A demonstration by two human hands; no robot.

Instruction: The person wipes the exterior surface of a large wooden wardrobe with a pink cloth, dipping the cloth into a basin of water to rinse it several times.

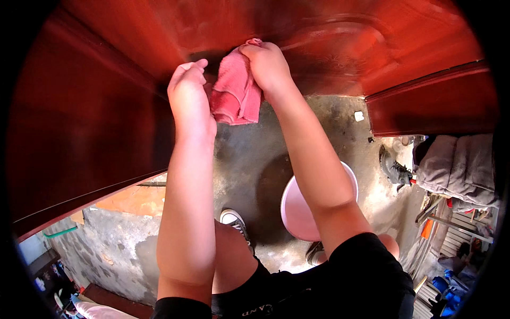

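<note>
R fingers: clenched over the top of a pink cloth (pixel 237 93), pressed to the red door (pixel 133 64) by the right hand (pixel 268 66).
L fingers: extended and held together, nothing gripped; left hand (pixel 187 93) set edge-on just left of the cloth, near or touching the door — cannot be told.
Cloth: bunched, upper part trapped under R hand at the far centre, lower folds hanging loose w/ no contact.
Grip tip: loose folds are best gathered into the palm so more fabric meets the wood; pressure kept even.
Support: door can be steadied w/ the L palm while wiped.
Below: pink basin (pixel 297 210) on the concrete floor (pixel 244 154), near the feet, right of centre; a shoe (pixel 232 218) just left of it.
</note>
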